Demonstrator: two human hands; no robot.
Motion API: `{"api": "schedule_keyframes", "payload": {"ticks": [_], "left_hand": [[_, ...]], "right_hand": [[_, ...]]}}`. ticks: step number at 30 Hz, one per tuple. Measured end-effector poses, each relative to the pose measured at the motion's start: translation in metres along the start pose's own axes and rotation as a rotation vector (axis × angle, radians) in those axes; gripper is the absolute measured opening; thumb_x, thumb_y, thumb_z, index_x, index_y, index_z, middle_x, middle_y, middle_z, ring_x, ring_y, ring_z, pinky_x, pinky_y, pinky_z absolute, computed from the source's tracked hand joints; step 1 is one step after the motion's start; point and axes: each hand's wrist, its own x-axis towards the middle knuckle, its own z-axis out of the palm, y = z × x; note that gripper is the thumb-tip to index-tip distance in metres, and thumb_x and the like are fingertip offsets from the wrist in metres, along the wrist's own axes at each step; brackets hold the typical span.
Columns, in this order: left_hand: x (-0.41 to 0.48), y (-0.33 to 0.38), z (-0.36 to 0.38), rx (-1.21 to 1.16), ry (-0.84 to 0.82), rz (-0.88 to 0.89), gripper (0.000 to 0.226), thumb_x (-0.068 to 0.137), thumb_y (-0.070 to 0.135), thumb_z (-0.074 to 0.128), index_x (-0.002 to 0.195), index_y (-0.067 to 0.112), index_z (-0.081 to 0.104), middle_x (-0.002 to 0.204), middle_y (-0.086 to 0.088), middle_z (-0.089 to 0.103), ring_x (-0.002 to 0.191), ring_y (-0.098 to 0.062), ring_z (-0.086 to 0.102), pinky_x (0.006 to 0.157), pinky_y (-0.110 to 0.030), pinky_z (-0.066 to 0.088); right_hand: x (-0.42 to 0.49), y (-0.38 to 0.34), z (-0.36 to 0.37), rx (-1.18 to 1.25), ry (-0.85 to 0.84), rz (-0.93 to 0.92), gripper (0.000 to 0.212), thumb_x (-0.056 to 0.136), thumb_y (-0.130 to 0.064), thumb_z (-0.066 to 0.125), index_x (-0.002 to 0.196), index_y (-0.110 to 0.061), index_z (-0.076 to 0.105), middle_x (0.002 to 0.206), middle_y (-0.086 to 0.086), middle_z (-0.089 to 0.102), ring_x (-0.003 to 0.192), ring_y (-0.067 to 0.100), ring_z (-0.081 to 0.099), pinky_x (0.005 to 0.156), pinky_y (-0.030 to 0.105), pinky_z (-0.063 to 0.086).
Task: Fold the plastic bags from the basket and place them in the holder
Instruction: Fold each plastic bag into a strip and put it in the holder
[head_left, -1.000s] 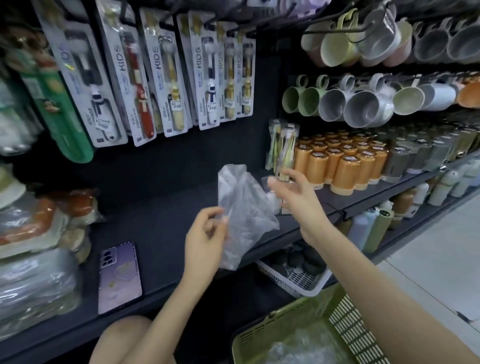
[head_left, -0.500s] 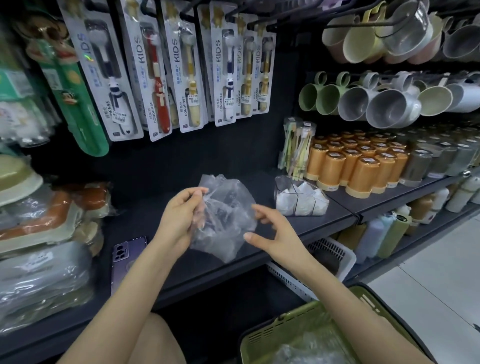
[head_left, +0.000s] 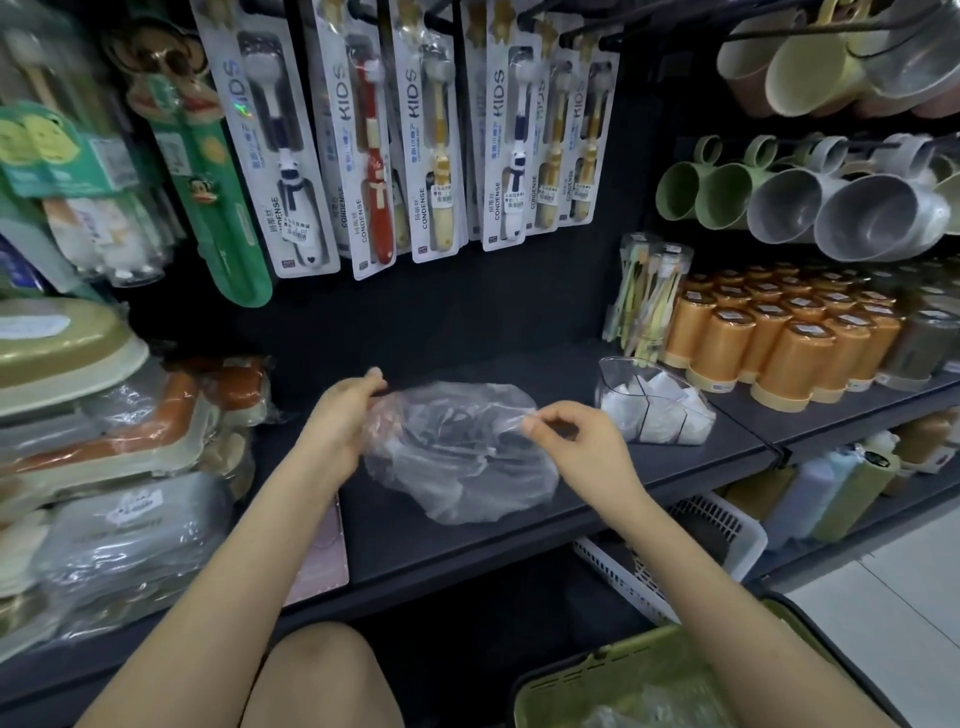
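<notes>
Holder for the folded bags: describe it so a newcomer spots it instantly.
Start at the dark shelf at mid-height. Just left of the orange cups stands a clear holder. Unlike its opaque neighbours, it is see-through, with white folded pieces inside.

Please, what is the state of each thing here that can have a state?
Clear thin plastic bag, crumpled, not yet folded.
Left hand, pinches the bag's left edge.
Right hand, pinches its right edge.
Clear plastic holder, holds folded white pieces.
Green plastic basket, open, clear plastic inside.
</notes>
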Motion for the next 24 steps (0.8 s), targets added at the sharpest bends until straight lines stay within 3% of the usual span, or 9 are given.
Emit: {"api": "schedule_keyframes", "payload": {"ticks": [2,4,7,9,11,14,17,20,24], "left_hand": [[0.000,-0.005,-0.004,0.263,0.235,0.254,0.031,0.093,0.042,0.057,0.106,0.014,0.057,0.105,-0.010,0.064,0.095,-0.026,0.061,0.089,-0.041,0.049],[-0.019,-0.012,0.000,0.443,0.416,0.654,0.032,0.092,0.044,0.056,0.101,0.014,0.059,0.099,-0.006,0.061,0.090,-0.022,0.058,0.083,-0.036,0.046],[-0.058,-0.027,0.018,0.596,0.295,1.006,0.034,0.089,0.047,0.050,0.092,0.016,0.062,0.088,0.003,0.055,0.079,-0.015,0.051,0.074,-0.027,0.037],[-0.066,-0.046,0.027,0.727,0.213,0.975,0.051,0.087,0.059,0.046,0.106,0.015,0.063,0.100,0.002,0.055,0.090,-0.015,0.049,0.079,-0.024,0.033],[-0.067,-0.060,0.033,0.747,0.157,0.820,0.068,0.085,0.069,0.044,0.127,0.016,0.054,0.116,0.000,0.051,0.105,-0.016,0.047,0.087,-0.024,0.032],[-0.071,-0.068,0.041,0.553,0.022,0.604,0.073,0.083,0.064,0.047,0.142,0.023,0.036,0.125,0.004,0.049,0.109,-0.010,0.051,0.088,-0.022,0.039],[-0.068,-0.069,0.049,0.337,-0.054,0.510,0.049,0.091,0.047,0.054,0.134,0.028,0.042,0.105,0.005,0.062,0.089,-0.005,0.060,0.073,-0.014,0.045],[-0.064,-0.066,0.051,0.209,-0.067,0.538,0.017,0.093,0.027,0.061,0.110,0.025,0.061,0.102,0.009,0.067,0.092,-0.003,0.063,0.078,-0.016,0.046],[-0.056,-0.056,0.035,0.089,0.002,0.530,0.005,0.085,0.015,0.071,0.087,0.018,0.069,0.086,0.006,0.070,0.077,0.002,0.064,0.073,-0.011,0.049]], "right_hand": [[0.002,-0.007,-0.009,0.018,0.045,0.031,0.015,0.087,-0.024,0.068,0.077,-0.015,0.072,0.075,-0.005,0.070,0.076,0.013,0.065,0.078,0.037,0.054],[0.004,-0.014,-0.014,0.064,0.084,0.068,0.019,0.087,-0.020,0.068,0.070,-0.012,0.070,0.065,-0.003,0.067,0.068,0.015,0.064,0.073,0.038,0.054],[0.004,-0.023,-0.021,0.199,0.075,0.142,0.024,0.090,-0.017,0.066,0.067,-0.011,0.068,0.058,-0.003,0.065,0.057,0.006,0.060,0.061,0.026,0.049],[0.004,-0.026,-0.024,0.318,0.067,0.186,0.024,0.092,-0.015,0.064,0.069,-0.009,0.067,0.059,-0.002,0.064,0.053,0.003,0.058,0.056,0.019,0.046],[0.002,-0.027,-0.028,0.410,0.059,0.224,0.024,0.093,-0.014,0.062,0.071,-0.007,0.067,0.060,-0.001,0.064,0.054,0.005,0.056,0.053,0.018,0.045],[-0.002,-0.027,-0.033,0.477,0.060,0.255,0.024,0.094,-0.015,0.061,0.072,-0.007,0.066,0.063,0.002,0.063,0.055,0.008,0.055,0.051,0.019,0.046],[-0.006,-0.025,-0.039,0.486,0.045,0.272,0.027,0.095,-0.017,0.060,0.070,-0.007,0.064,0.059,-0.001,0.061,0.054,0.010,0.055,0.049,0.019,0.046],[-0.009,-0.021,-0.050,0.448,0.031,0.276,0.032,0.095,-0.021,0.060,0.066,-0.007,0.063,0.056,-0.002,0.060,0.054,0.010,0.054,0.051,0.019,0.045],[-0.014,-0.010,-0.079,0.395,0.122,0.290,0.035,0.094,-0.022,0.060,0.063,-0.006,0.063,0.053,-0.002,0.062,0.053,0.010,0.051,0.052,0.019,0.043]]}}
